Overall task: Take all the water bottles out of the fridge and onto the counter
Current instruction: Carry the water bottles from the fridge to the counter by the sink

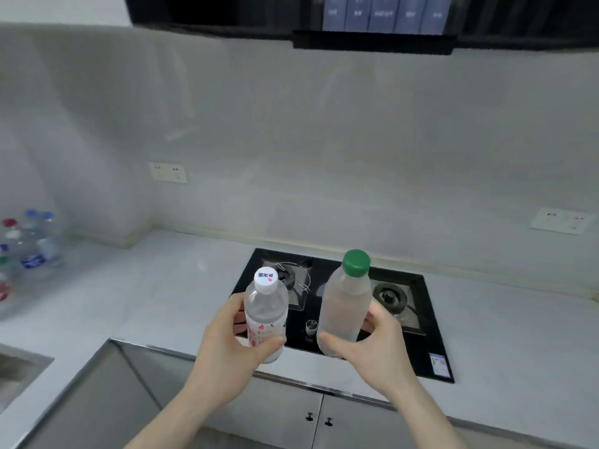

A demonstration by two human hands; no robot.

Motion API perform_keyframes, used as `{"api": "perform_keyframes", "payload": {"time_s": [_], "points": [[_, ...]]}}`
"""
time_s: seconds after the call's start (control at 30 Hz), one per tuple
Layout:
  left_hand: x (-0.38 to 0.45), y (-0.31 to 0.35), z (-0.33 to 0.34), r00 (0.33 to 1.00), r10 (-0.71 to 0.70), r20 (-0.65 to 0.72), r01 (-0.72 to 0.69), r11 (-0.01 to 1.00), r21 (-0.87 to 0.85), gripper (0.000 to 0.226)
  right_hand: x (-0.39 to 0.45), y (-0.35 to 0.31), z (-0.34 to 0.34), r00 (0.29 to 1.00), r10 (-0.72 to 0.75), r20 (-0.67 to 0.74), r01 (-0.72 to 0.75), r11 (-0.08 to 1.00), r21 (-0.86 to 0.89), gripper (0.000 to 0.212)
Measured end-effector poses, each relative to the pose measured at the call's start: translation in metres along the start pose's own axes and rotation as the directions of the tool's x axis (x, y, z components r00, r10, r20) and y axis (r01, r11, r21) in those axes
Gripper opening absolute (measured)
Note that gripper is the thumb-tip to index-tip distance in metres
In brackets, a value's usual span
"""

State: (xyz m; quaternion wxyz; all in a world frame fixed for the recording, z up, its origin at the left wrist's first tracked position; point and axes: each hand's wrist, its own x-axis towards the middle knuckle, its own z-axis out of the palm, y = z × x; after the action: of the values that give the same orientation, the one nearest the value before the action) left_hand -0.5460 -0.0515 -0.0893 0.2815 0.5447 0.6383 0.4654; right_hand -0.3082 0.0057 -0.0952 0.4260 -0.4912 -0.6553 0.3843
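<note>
My left hand (227,345) had its fingers curled round the white-capped water bottle (265,315), thumb across the front near the red-printed label, the other fingers wrapped behind it. That bottle stood nearly upright in the grip, cap up, printed characters on the cap top. My right hand (372,348) was closed round the green-capped water bottle (346,306), thumb under its lower end, fingers on the far side. This one leaned a bit, cap tipped away from the fingers toward the wall; its body looked frosted, no label I could make out. Both bottles were held in the air, just beside each other, not touching.

Right behind and below both sets of fingers sat the black glass gas hob (418,348), two burners; the left burner (288,277) showed past the white cap, the right burner (389,296) just beyond my right fingers. A control knob (311,327) showed in the gap between the two bottles. The hob was set into the pale counter (168,293).

Well off to the left of my left fingers, a cluster of water bottles (32,247) stood on the counter by the wall, blue and red caps, blurred. Below my wrists, cabinet doors (291,413) with two small knobs. Wall socket (168,172) up left, another socket (562,220) far right. Range hood (372,40) overhead.
</note>
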Motion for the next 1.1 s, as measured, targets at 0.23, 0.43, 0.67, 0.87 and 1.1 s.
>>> {"api": "perform_keyframes", "payload": {"time_s": [0.23,0.43,0.67,0.87,1.1], "points": [[0.039,-0.032,-0.044,0.971,-0.13,-0.199,0.142,0.989,0.045,0.051,0.082,0.003,0.063,0.973,-0.085,0.213,0.078,0.996,0.043,0.058],[0.08,-0.056,-0.059,0.918,-0.223,-0.328,0.252,0.967,0.049,0.05,0.147,0.015,0.095,0.926,-0.094,0.367,0.061,0.993,0.1,0.06],[0.094,-0.08,-0.081,0.819,-0.309,-0.483,0.349,0.937,-0.006,0.044,0.21,0.022,0.163,0.817,-0.098,0.568,0.034,0.992,0.121,0.052],[0.087,-0.096,-0.121,0.716,-0.348,-0.606,0.411,0.911,-0.038,0.043,0.232,0.006,0.24,0.715,-0.14,0.685,0.075,0.989,0.124,0.044],[0.085,-0.142,-0.19,0.638,-0.396,-0.66,0.454,0.886,-0.092,0.047,0.238,-0.015,0.333,0.637,-0.168,0.752,0.1,0.986,0.135,0.038]]}}
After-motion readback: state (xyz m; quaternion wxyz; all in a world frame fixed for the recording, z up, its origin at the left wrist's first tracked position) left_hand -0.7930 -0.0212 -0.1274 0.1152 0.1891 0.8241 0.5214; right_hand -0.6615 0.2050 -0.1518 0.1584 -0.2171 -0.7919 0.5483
